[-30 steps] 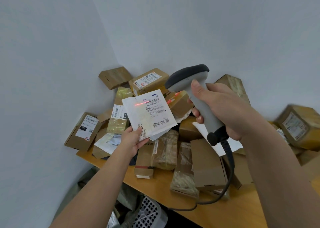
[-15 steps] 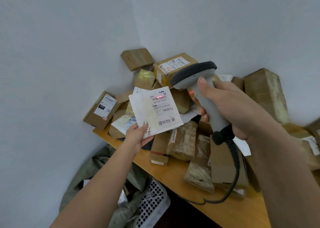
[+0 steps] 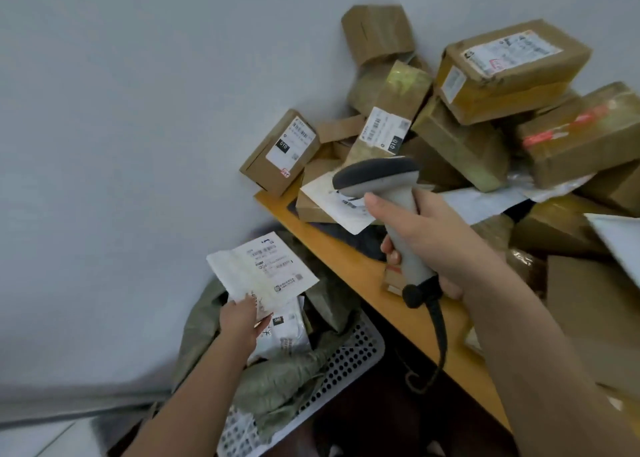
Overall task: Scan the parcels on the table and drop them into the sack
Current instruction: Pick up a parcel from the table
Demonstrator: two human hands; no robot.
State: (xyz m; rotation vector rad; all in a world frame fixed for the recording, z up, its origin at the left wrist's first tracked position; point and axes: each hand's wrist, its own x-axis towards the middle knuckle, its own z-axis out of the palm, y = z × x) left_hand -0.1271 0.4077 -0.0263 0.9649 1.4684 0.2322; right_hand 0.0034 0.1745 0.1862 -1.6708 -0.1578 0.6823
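My left hand [image 3: 242, 319] pinches a flat white parcel [image 3: 263, 271] by its lower edge, label side up, over the open mouth of the grey-green sack [image 3: 277, 384] below the table's left end. Another white parcel [image 3: 289, 337] lies inside the sack. My right hand [image 3: 426, 245] grips the grey handheld scanner [image 3: 381, 186] by its handle above the table edge, its head pointing left over the pile. No red scan line shows on the held parcel.
A heap of brown cardboard parcels [image 3: 485, 110] and white mailers fills the corner of the wooden table [image 3: 349, 269]. A white perforated basket [image 3: 349, 356] holds the sack on the floor. The scanner cable [image 3: 438, 338] hangs down past the table edge. Grey walls close the left and back.
My left hand has carried the white parcel down and left, off the table, to above the sack. The red scan line is gone. The view has tilted down towards the sack.
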